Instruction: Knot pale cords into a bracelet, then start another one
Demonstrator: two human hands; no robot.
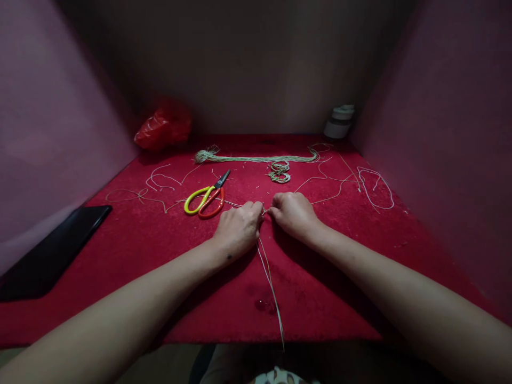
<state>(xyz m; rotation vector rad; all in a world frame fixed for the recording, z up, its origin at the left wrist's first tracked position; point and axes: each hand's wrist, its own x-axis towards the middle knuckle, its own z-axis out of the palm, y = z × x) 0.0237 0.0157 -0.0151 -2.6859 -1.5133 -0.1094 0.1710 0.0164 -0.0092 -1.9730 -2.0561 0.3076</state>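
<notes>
My left hand is closed in a pinch on thin pale cords, whose ends run down over the front edge of the red cloth. Close to its right, my right hand pinches the same cords, with a small gap between the hands. Where the cords cross between my fingertips is too small to make out. Scissors with one yellow and one red handle lie just left of my left hand, blades pointing away. Beyond my hands lie small braided loops of green and white cord.
A long bundle of pale green cords crosses the back of the red cloth. Loose cords lie on both sides. A red plastic bag, a lidded container and a black flat object stand or lie around the edges.
</notes>
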